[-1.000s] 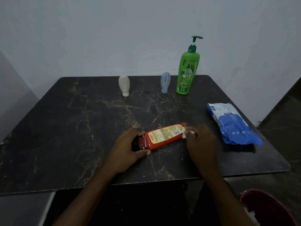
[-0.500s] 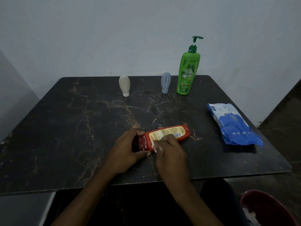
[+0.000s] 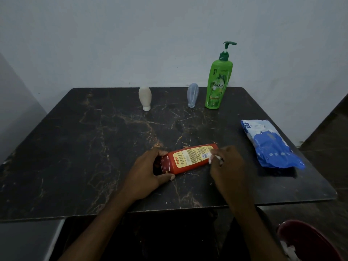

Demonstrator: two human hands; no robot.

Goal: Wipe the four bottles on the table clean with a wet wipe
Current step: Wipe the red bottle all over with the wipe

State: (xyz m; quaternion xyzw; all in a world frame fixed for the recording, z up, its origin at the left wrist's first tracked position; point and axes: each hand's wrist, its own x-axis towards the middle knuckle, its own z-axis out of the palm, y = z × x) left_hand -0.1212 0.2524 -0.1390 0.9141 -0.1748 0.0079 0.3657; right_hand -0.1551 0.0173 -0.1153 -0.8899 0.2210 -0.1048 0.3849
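The dark marble worktop (image 3: 94,147) is carrying four bottles, one pack and one wipe. The blue wipe pack (image 3: 271,146) is lying at the right edge. One green pump bottle (image 3: 218,83) is standing at the back, with one bluish bottle (image 3: 192,95) just beside it and one cream bottle (image 3: 145,97) farther left, both resting on their caps. One red bottle (image 3: 190,159) is lying on its side near the front. The left hand (image 3: 148,172) is gripping its cap end; the right hand (image 3: 227,164) is pinching the white wet wipe (image 3: 211,157) against its base end. Rolling the bottle between firm full-length strokes would likely be cleaning every side.
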